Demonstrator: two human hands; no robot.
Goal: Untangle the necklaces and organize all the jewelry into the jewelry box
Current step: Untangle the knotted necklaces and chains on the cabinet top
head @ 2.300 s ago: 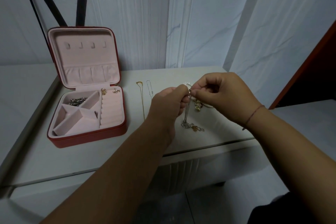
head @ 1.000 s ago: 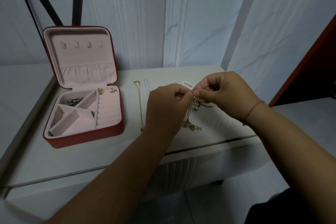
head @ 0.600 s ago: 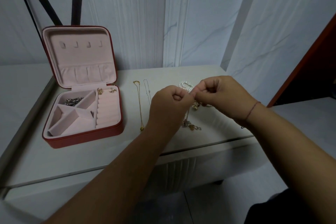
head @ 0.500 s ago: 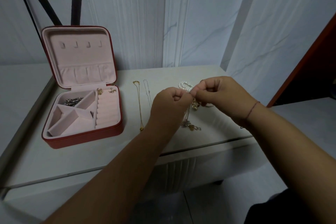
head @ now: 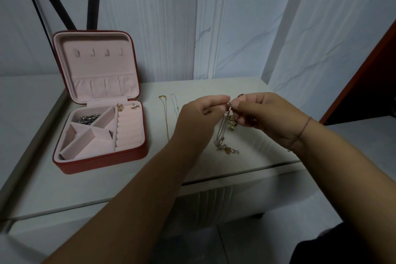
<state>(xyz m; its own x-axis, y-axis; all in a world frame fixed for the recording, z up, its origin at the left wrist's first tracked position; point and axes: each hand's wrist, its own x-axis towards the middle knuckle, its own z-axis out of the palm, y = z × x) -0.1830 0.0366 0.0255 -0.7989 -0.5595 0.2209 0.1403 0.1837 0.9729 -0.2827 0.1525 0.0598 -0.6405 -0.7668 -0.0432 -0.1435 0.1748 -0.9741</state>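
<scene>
we see a cluster of thin, tangled silver and gold necklace chains (head: 222, 135) hanging between the two hands; its top is pinched at a small metal clasp by the fingertips of the left hand (head: 200, 113) and the right hand (head: 263, 115), both with fingers curled tight on it, knuckles almost touching; the fine strands drop to small pendants that lie on the smooth, pale table top (head: 107, 178), just below and between the hands; a yellowish, bead-like charm hangs against the right palm; a thin red string bracelet (head: 304, 126) circles the right wrist; just left of the left hand two chains lie straight and apart on the table, a fine gold chain (head: 166, 118) and a shorter silver chain (head: 174, 105); farther left stands the square red jewelry box (head: 102, 157) with soft pink velvety lining, its lid (head: 94, 64) upright, with four small hooks and a gathered pocket; the back-left angled compartment holds a heap of shiny silver pieces (head: 89, 118); two small earrings (head: 120, 106) sit at the back, above the padded ring rolls (head: 128, 130).
</scene>
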